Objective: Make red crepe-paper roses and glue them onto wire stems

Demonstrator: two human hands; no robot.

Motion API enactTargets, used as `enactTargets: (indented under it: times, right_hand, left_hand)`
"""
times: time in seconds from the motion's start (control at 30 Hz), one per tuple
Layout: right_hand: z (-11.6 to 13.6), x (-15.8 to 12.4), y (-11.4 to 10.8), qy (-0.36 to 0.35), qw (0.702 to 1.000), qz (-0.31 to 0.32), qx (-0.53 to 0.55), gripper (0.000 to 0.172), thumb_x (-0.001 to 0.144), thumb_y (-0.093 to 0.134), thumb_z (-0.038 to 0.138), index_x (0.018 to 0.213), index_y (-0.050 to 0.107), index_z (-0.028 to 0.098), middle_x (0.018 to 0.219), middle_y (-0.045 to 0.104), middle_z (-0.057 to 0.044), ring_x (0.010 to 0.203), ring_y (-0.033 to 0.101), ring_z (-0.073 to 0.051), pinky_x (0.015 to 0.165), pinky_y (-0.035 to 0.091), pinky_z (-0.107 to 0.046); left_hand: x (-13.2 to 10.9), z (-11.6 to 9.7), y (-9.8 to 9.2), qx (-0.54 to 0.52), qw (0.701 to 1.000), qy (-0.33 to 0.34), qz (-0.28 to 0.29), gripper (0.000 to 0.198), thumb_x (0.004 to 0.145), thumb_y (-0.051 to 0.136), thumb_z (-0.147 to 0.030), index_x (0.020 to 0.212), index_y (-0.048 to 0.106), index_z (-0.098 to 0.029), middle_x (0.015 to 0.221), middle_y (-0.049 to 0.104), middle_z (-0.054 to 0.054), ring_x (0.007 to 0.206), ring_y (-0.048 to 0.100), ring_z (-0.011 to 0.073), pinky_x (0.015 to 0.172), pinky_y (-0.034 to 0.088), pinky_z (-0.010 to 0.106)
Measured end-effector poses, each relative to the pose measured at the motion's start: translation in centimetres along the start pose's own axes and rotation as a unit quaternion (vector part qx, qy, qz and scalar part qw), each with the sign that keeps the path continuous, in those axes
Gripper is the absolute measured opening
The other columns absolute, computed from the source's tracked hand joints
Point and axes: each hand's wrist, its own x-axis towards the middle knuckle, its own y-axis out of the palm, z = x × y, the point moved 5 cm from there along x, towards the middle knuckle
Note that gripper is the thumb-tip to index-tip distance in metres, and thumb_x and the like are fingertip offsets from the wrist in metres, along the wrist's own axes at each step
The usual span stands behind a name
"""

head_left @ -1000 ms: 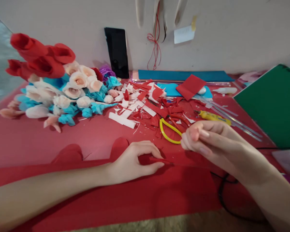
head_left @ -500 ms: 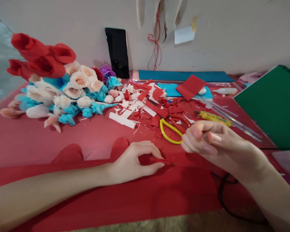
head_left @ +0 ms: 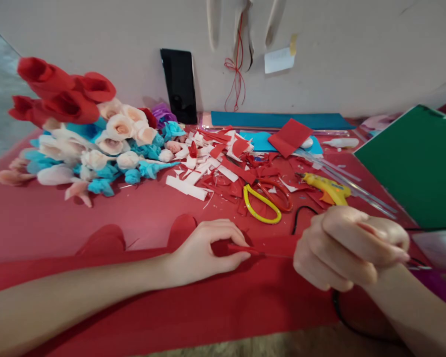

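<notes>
My left hand [head_left: 204,250] rests on a red paper sheet [head_left: 208,302] near the front of the table, its thumb and fingers pinched on a thin red strip [head_left: 245,249] that runs to the right. My right hand [head_left: 347,248] hovers just right of it, fingers curled into a loose fist with the knuckles up; a bit of red shows between its fingers, too small to name. Yellow-handled scissors [head_left: 262,201] lie behind the two hands. A yellow glue gun [head_left: 325,186] lies behind my right hand.
A heap of paper roses [head_left: 92,144], red, cream and blue, fills the back left. Red and white paper scraps [head_left: 215,158] litter the middle. A green board [head_left: 419,163] leans at the right, a black phone [head_left: 180,84] stands against the wall, blue sheets [head_left: 278,119] lie behind.
My right hand has dropped and pulled right and nearer, its fingers curling from a pinch into a fist, uncovering the scissors and glue gun. My left hand has stayed put.
</notes>
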Motion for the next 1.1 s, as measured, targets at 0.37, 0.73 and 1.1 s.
enactTargets:
  times: [0.37,0.73,1.1]
  right_hand:
    - [-0.5,0.3,0.0,0.03,0.994,0.012,0.101,0.041,0.089,0.034,0.034,0.051,0.034,0.019,0.038,0.029,0.006,0.035,0.026,-0.007,0.039,0.027,-0.02]
    - [-1.4,-0.5,-0.6,0.074,0.815,-0.183,-0.545,0.033,0.075,0.062,0.029,0.106,0.058,0.018,0.108,0.06,-0.006,0.091,0.057,-0.017,0.082,0.046,-0.029]
    - [-3.0,-0.1,0.7,0.031,0.807,-0.159,-0.568,0.013,0.081,0.055,0.021,0.075,0.065,0.016,0.071,0.064,-0.005,0.062,0.057,-0.013,0.059,0.043,-0.022]
  left_hand:
    - [0.0,-0.1,0.0,0.0,1.0,-0.003,-0.001,0.006,0.077,0.06,-0.017,0.075,0.062,-0.012,0.078,0.067,0.007,0.076,0.06,0.0133,0.072,0.049,0.025]
    - [-0.1,0.0,-0.3,-0.001,1.0,-0.013,-0.016,0.007,0.076,0.06,-0.018,0.076,0.063,-0.012,0.078,0.066,0.006,0.075,0.061,0.0133,0.072,0.049,0.024]
    - [-0.1,-0.1,-0.5,0.012,0.999,-0.014,-0.03,0.006,0.075,0.059,-0.018,0.077,0.062,-0.013,0.079,0.066,0.006,0.075,0.06,0.0134,0.07,0.048,0.024]
